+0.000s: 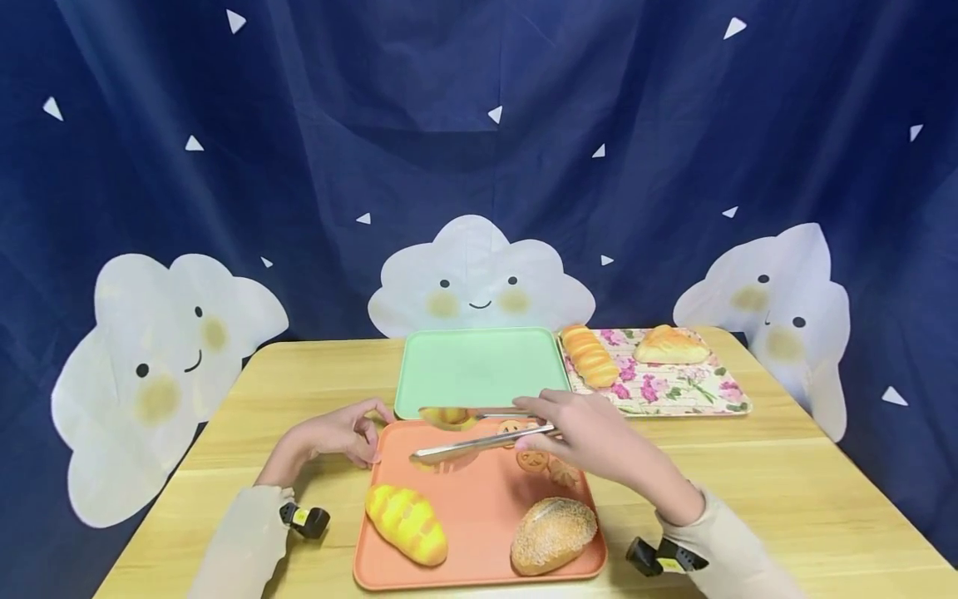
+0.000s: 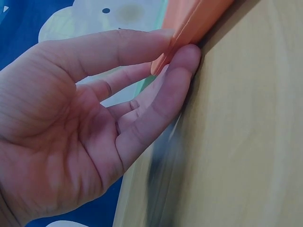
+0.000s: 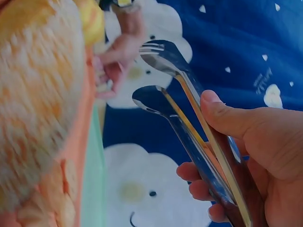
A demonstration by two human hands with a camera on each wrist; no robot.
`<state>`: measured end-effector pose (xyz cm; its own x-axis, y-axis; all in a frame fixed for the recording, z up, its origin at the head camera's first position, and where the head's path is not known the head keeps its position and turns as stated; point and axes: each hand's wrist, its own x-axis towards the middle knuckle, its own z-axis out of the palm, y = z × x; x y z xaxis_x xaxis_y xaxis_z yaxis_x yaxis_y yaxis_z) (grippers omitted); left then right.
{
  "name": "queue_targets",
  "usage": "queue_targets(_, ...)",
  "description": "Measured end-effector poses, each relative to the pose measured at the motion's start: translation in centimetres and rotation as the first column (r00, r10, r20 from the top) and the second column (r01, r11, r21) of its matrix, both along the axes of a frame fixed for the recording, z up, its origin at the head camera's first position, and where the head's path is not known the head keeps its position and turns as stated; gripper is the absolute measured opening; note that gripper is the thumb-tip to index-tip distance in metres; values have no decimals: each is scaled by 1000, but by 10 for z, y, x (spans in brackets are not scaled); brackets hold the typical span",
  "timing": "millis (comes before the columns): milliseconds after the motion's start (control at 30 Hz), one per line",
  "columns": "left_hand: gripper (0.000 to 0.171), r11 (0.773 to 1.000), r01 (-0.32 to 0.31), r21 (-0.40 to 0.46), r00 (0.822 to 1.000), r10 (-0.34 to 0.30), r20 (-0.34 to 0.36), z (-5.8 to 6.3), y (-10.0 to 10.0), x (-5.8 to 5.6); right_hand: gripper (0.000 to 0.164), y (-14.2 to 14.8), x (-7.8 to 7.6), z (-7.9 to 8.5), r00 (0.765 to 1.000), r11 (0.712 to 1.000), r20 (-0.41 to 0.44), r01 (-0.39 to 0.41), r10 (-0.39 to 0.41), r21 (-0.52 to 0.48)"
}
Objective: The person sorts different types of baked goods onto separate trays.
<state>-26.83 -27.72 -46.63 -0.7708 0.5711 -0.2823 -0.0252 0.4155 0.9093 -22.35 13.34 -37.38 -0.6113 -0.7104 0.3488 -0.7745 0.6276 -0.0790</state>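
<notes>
My left hand (image 1: 340, 437) pinches the left rim of an orange tray (image 1: 479, 520) between thumb and fingers, as the left wrist view also shows. In my right hand (image 1: 591, 433) are metal tongs (image 3: 189, 137), held above the tray's far part. Their tips stand apart with nothing between them. On the tray, a yellow bread (image 1: 407, 524) lies at the near left and a seed-covered bread roll (image 1: 554, 535) at the near right. Several small biscuits (image 1: 533, 460) sit at the far right of the tray, partly hidden by the tongs and right hand.
Behind the orange tray lies a green tray (image 1: 482, 370). A floral tray (image 1: 684, 399) to its right carries a long ridged bread (image 1: 590, 356) and a triangular pastry (image 1: 672, 345). A dark blue curtain (image 1: 479, 166) with clouds hangs behind the wooden table (image 1: 314, 370).
</notes>
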Motion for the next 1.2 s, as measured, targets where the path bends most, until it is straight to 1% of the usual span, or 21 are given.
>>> queue_targets(233, 60, 1000, 4, -4, 1000, -4, -5, 5, 0, -1, 48, -16, 11, -12, 994, 996, 66, -85, 83, 26)
queue_targets(367, 59, 1000, 10, -9, 1000, -10, -17, 5, 0, -3, 48, -21, 14, -17, 990, 991, 85, -120, 114, 60)
queue_targets(433, 59, 1000, 13, -8, 1000, -14, -22, 4, 0, -4, 50, -24, 14, -19, 990, 989, 80, -120, 113, 90)
queue_targets(533, 58, 1000, 18, -7, 999, -19, -28, 4, 0, -4, 51, -27, 14, -22, 990, 986, 94, -118, 107, 118)
queue_targets(667, 57, 1000, 16, -3, 1000, -16, -20, 4, 0, -4, 50, -29, 16, -24, 985, 984, 138, -123, 106, 127)
queue_targets(833, 57, 1000, 13, -6, 1000, -13, -12, 4, 1, -5, 47, -30, 18, -27, 983, 982, 153, -123, 101, 141)
queue_targets(933, 57, 1000, 24, 0, 1000, -24, -15, 4, 2, -4, 43, -31, 18, -29, 987, 982, 112, -134, 119, 133)
queue_targets(1000, 57, 999, 30, 9, 999, -30, -13, 4, 2, -4, 38, -31, 17, -30, 988, 981, 62, -150, 143, 124)
queue_targets(1133, 58, 999, 31, 17, 1000, -31, -1, 3, 2, -3, 32, -31, 17, -31, 984, 980, -35, -171, 176, 106)
queue_targets(1200, 58, 1000, 25, 18, 1000, -25, 7, 2, 1, -2, 31, -30, 17, -30, 981, 979, -59, -179, 185, 96)
